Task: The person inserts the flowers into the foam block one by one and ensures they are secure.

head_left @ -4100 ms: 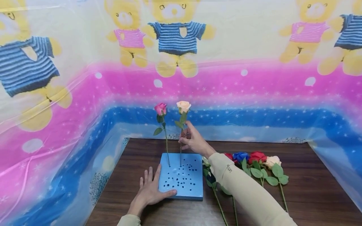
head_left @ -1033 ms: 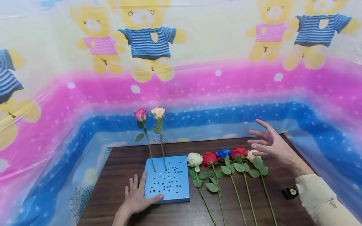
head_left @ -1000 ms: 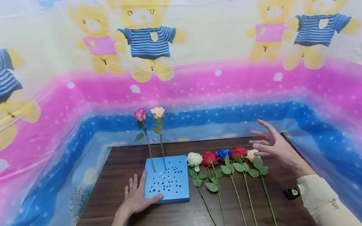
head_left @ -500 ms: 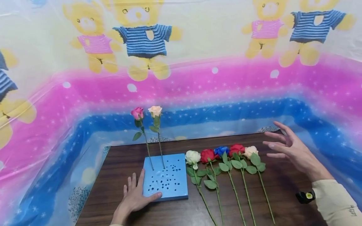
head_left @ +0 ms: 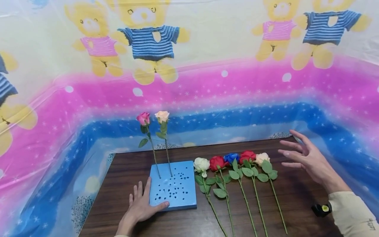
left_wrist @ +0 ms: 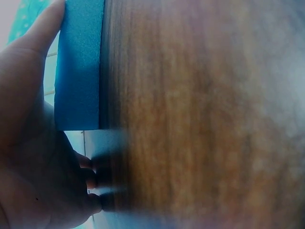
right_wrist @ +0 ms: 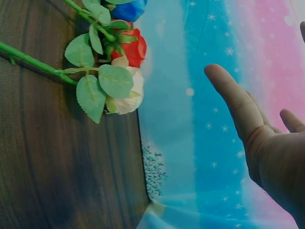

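Observation:
In the head view a blue foam block [head_left: 177, 189] full of small holes lies on the table. A pink rose [head_left: 143, 118] and a peach rose [head_left: 162, 117] stand upright in its far left part. My left hand [head_left: 140, 204] rests against the block's left side, its thumb over the near edge; the left wrist view has the block's side [left_wrist: 80, 67] beside the thumb. My right hand [head_left: 311, 163] hovers over the table's right side, fingers spread and holding nothing. Closest to it is a lying peach rose [head_left: 262, 159], also seen in the right wrist view.
Right of the block lie a white rose [head_left: 202, 165], a red rose [head_left: 217, 163], a blue rose [head_left: 231, 158] and a second red rose [head_left: 247, 156], stems toward me. A patterned cloth [head_left: 207, 89] rises behind the table [head_left: 124, 168].
Since the earliest frame, my right hand has let go of the standing peach rose's stem and moved right, past the lying roses. My left hand has stayed at the block. The view has shifted.

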The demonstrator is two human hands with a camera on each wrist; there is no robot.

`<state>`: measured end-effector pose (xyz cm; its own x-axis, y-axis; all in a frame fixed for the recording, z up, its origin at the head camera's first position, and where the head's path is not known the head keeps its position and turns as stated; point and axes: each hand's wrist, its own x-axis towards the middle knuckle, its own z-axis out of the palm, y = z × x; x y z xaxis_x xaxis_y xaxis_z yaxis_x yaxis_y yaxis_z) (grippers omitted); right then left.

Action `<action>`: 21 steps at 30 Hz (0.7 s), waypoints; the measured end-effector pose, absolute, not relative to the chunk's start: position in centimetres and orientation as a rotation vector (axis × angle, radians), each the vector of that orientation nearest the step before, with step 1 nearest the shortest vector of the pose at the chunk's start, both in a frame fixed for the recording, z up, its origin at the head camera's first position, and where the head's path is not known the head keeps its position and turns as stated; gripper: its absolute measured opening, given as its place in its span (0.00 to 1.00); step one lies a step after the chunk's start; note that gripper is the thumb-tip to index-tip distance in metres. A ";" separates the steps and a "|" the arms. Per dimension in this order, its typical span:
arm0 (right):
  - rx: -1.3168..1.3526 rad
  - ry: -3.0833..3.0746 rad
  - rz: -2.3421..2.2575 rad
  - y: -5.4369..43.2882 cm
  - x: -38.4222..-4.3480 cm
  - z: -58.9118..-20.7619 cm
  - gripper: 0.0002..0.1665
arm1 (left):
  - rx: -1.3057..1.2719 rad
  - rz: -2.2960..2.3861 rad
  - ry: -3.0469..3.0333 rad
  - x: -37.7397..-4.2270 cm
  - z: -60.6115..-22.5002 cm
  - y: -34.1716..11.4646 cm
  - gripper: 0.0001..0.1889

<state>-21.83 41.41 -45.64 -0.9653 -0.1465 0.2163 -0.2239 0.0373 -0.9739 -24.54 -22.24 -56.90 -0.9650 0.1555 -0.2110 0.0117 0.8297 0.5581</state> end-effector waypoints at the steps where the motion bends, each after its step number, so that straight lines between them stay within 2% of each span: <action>1: 0.389 -2.212 2.107 41.4 -21.8 -45.8 0.52 | 0.129 0.842 2.764 -24.5 -56.9 -22.2 0.74; 7: 0.395 -2.177 2.153 41.5 -21.4 -46.7 0.52 | 0.129 0.843 2.762 -24.5 -56.8 -22.2 0.74; 13: 0.291 -2.215 2.148 41.5 -21.2 -48.2 0.49 | 0.126 0.846 2.763 -24.3 -56.7 -22.2 0.74; 21: 0.215 -2.261 2.243 41.4 -20.5 -50.5 0.39 | 0.125 0.844 2.761 -24.2 -56.7 -22.3 0.74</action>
